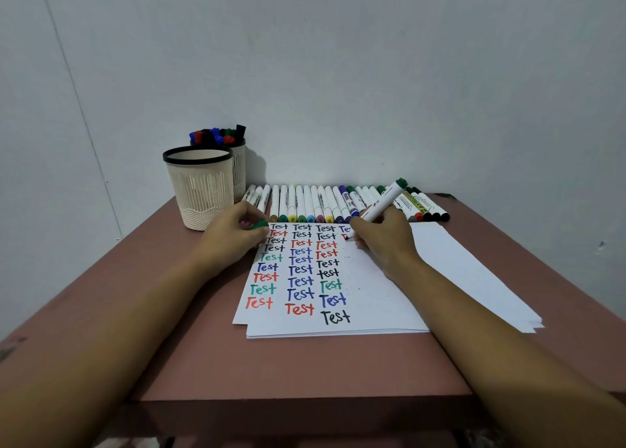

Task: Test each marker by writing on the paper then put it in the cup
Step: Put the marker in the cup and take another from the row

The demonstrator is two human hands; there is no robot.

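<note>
right hand [379, 236] curled round green marker [382, 203], tip on paper [372, 295] in fourth column — left hand [233, 236] pinches green cap [260, 224] at sheet's corner. Press lightly, finish word, recap; empty cup [200, 190] sits left.

I read this as plain room at home, makeshift desk corner: small reddish-brown table [305, 363] against bare pale wall [338, 75], pen cups [200, 190], marker row [311, 203], paper stack [389, 298].
</note>
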